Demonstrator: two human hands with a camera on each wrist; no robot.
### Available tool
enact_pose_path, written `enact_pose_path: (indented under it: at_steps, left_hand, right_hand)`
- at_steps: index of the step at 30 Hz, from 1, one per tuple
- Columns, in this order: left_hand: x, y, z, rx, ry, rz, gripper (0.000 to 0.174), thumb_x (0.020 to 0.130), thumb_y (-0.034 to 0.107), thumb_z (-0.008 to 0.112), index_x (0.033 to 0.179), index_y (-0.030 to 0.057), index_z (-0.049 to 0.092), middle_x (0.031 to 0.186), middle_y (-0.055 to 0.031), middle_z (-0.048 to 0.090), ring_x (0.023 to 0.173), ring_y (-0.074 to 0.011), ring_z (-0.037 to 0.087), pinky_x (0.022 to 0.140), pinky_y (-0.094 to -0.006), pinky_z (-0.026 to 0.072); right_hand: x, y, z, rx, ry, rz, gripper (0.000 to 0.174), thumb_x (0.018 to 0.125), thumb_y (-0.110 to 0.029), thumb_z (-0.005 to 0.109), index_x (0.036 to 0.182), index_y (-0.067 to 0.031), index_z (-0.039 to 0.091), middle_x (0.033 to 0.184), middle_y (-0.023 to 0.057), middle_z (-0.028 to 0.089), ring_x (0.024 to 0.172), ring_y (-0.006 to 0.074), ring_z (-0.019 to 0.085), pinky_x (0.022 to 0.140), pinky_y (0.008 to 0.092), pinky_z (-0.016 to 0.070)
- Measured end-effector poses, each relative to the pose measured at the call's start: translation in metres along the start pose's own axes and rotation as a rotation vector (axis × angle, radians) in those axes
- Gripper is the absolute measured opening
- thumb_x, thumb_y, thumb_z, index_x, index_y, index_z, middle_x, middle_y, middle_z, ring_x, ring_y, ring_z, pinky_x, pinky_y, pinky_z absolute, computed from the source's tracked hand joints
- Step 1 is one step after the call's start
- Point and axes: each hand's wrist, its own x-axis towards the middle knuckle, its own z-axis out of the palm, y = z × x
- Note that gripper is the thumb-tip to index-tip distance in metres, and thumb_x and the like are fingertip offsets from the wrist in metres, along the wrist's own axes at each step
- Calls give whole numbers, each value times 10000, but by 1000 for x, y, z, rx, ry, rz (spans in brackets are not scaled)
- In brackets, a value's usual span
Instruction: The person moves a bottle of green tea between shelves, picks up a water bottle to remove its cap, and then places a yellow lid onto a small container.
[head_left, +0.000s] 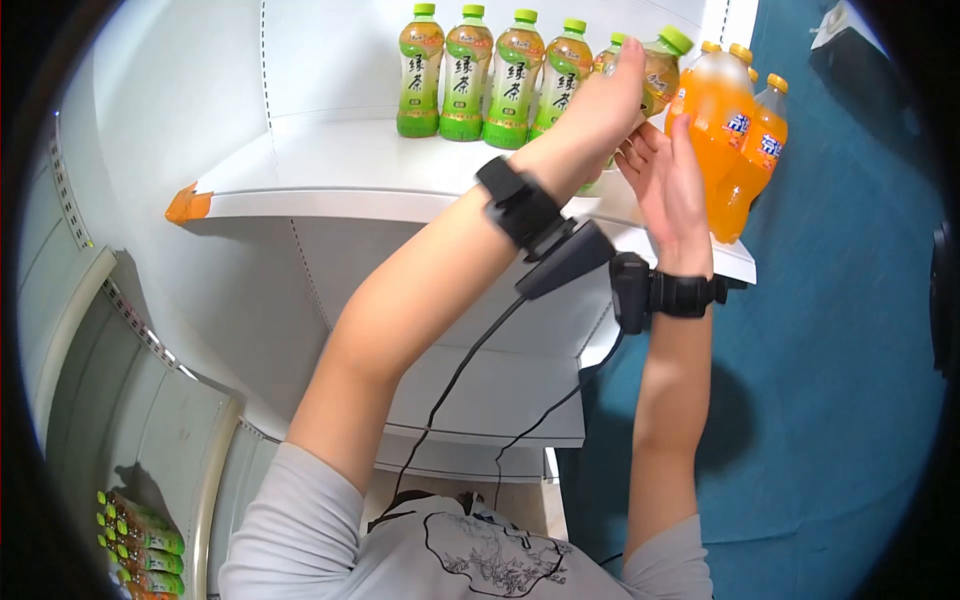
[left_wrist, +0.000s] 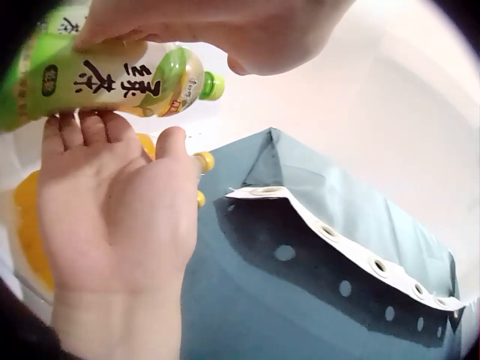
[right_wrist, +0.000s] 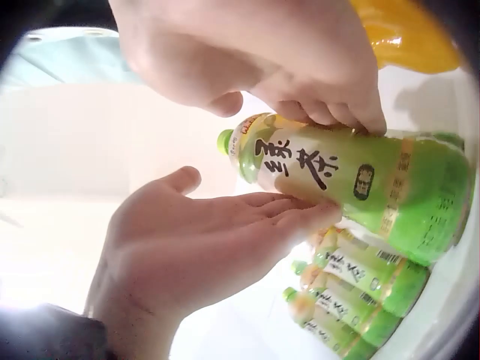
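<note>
A green tea bottle point(head_left: 662, 78) with a green cap leans to the right at the end of a row of like bottles point(head_left: 513, 85) on the white shelf. From its left side my left hand point(head_left: 604, 105) touches it with straight fingers, thumb raised. My right hand point(head_left: 672, 190), palm visible, has its fingertips against the other side. In the left wrist view the green tea bottle point(left_wrist: 112, 79) lies between the two hands. The right wrist view shows the left fingers along the label of the bottle point(right_wrist: 360, 180) and the right fingertips on its opposite edge.
Orange soda bottles point(head_left: 760, 150) with yellow caps stand at the shelf's right end, close to the right hand. Orange tape point(head_left: 188, 204) covers the shelf's left front corner. Cables point(head_left: 452, 378) hang from both wrist cameras. More green-capped bottles point(head_left: 150, 550) are low at the left.
</note>
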Motion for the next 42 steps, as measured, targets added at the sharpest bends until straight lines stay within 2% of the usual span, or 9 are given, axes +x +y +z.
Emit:
enact_pose_path:
  at_steps: [8,10,11,16,18,19,22,35,42]
  left_hand:
    - [-144,60,-23,203,181,372,563,866,486,314,887,-58,453,823,-103,500,769,-120,452,708,-255,377]
    - [-175,89,-43,-73,-252,91,706,833,576,256,1227,-10,268,1265,-180,315,1141,-226,336,922,-243,274]
    - [-187,77,-30,196,228,221,580,890,471,220,1174,-3,397,1164,-65,439,1121,-142,349,970,-292,201]
    - [-245,68,-66,365,419,252,613,894,468,190,1223,-32,320,1212,-84,396,1154,-162,320,979,-283,191]
    - [-266,47,-76,375,642,353,711,871,481,288,1214,-138,231,1249,-269,294,1217,-301,235,999,-325,160]
    - [-282,42,-80,388,663,270,773,865,486,294,1263,-133,58,1339,-286,71,1270,-345,-18,1026,-358,25]
    - [-314,29,-86,486,888,130,769,864,484,295,1256,-142,80,1335,-287,88,1270,-353,10,1026,-352,53]
    - [-413,3,-167,494,1249,-61,791,853,508,320,1274,-114,73,1352,-238,108,1274,-283,95,1021,-314,112]
    - [-492,33,-209,496,1389,-7,752,852,466,346,1260,-126,125,1324,-295,127,1264,-366,58,1026,-373,82]
  right_hand:
    - [-66,17,85,-15,-104,-163,664,879,-508,164,1099,69,410,1073,118,472,1032,173,430,943,308,256]
    - [-75,27,105,39,-204,-146,700,872,-524,160,1089,94,409,1106,138,455,1084,188,401,957,332,243]
    - [-80,29,120,39,-211,-158,741,866,-536,153,1127,118,385,1155,162,434,1124,217,379,961,349,237]
    - [-108,60,176,146,-301,-28,770,856,-553,128,1203,105,328,1243,174,379,1141,242,371,967,347,220]
    - [-121,90,188,155,-362,15,784,839,-583,119,1225,67,325,1248,148,384,1137,234,374,963,338,219]
    - [-133,107,196,138,-378,37,794,826,-604,111,1239,41,323,1256,131,383,1131,228,380,956,330,220]
    - [-163,143,216,199,-383,155,787,832,-595,110,1243,44,316,1258,138,378,1145,234,371,964,336,219]
    - [-203,239,295,160,-533,467,697,866,-534,149,1222,24,365,1198,112,449,1106,192,412,938,316,266]
    - [-240,265,378,262,-751,571,715,864,-533,173,1247,58,293,1282,158,340,1201,240,313,999,361,205]
